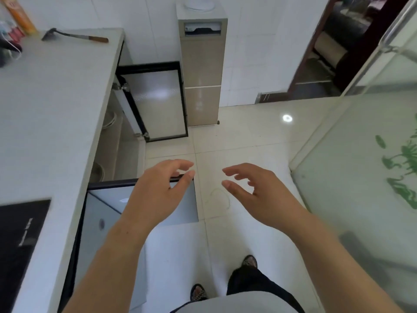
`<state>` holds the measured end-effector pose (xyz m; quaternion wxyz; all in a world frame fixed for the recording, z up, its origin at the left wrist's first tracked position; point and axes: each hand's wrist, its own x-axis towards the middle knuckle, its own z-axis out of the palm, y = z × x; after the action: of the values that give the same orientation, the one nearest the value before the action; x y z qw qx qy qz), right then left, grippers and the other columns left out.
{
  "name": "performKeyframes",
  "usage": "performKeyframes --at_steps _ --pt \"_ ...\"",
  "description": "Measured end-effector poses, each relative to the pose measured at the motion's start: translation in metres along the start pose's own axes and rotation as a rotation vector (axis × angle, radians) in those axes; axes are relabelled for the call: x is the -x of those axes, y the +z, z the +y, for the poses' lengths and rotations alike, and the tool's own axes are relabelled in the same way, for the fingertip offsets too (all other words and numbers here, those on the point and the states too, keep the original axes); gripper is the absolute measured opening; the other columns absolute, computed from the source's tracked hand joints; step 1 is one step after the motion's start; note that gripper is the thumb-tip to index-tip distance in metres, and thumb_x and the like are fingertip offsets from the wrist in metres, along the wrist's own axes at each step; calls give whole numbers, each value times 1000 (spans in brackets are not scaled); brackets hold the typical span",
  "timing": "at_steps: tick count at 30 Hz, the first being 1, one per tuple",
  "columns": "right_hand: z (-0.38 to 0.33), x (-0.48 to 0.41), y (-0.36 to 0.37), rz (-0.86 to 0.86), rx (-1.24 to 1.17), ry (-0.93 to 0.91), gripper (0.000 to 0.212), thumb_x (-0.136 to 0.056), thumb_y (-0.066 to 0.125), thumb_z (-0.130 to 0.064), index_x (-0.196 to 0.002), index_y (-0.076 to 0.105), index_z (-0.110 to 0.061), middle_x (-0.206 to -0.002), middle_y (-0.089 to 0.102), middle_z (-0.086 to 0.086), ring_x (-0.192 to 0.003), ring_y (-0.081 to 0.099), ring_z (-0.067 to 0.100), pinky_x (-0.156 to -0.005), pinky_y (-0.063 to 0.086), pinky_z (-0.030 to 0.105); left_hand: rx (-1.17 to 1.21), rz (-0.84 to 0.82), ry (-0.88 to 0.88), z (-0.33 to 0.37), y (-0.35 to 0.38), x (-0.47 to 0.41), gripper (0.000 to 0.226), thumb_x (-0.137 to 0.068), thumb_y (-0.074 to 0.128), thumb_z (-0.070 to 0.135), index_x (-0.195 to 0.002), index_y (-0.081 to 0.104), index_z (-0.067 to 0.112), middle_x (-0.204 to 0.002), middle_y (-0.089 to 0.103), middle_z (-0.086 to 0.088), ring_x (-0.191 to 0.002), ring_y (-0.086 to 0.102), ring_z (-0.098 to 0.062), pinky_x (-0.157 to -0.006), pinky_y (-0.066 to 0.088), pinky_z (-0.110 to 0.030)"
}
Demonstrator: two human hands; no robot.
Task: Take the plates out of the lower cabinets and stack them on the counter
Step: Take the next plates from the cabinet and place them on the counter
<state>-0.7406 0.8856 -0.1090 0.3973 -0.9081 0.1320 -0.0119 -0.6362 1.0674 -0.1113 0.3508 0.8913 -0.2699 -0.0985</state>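
Left hand (158, 190): spread wide, empty, above near cabinet door (144, 206).
Right hand (255, 190): spread wide, empty, over floor.
Plates (109, 119): dishware dimly visible in lower cabinet; surface (52, 105) bare of stacks.
Technique: crouch, grip rims two-handed, lift clear of far door (158, 102).

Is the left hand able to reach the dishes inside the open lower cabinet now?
Probably yes: both cabinet doors stand open and the left hand is empty, though the dishes sit low under the counter.
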Motion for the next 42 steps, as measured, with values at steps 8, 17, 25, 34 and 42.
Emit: performKeyframes --at_steps 8,17,25,34,42 --pt "50 -114 -32 -56 -50 18 36 -87 50 -50 -119 57 -33 -115 57 -22 -104 52 -4 -91 43 20 -75 -27 -33 -4 24 -120 30 -90 47 45 -115 59 34 -113 60 21 -98 57 2 -83 42 -20" --pt "101 -284 -123 -136 29 -83 35 -87 50 -50 -118 56 -35 -114 57 -22 -102 52 -4 -88 42 16 -99 34 -89 38 55 -301 32 -89 46 47 -115 58 36 -112 61 20 -97 58 1 -87 47 -25" --pt "98 -405 -131 -263 62 -190 36 -87 49 -52 -118 56 -35 -112 55 -25 -102 52 -1 -92 44 22 -92 122 -261 8 37 -372 30 -90 49 41 -116 59 32 -112 62 17 -98 58 -2 -87 45 -24" --pt "55 -575 -98 -345 163 -323 37 -90 47 -49 -121 55 -31 -119 57 -16 -100 49 -2 -85 36 17 -49 261 -426 -70 -11 -476 28 -91 50 40 -115 61 30 -110 62 16 -99 57 -2 -89 44 -24" --pt "5 -723 -73 -409 195 -383 37 -90 45 -49 -122 53 -32 -118 55 -17 -100 45 -3 -88 34 17 -45 319 -450 -125 -82 -596 28 -90 49 40 -116 58 32 -113 60 16 -99 56 -1 -83 41 -19"
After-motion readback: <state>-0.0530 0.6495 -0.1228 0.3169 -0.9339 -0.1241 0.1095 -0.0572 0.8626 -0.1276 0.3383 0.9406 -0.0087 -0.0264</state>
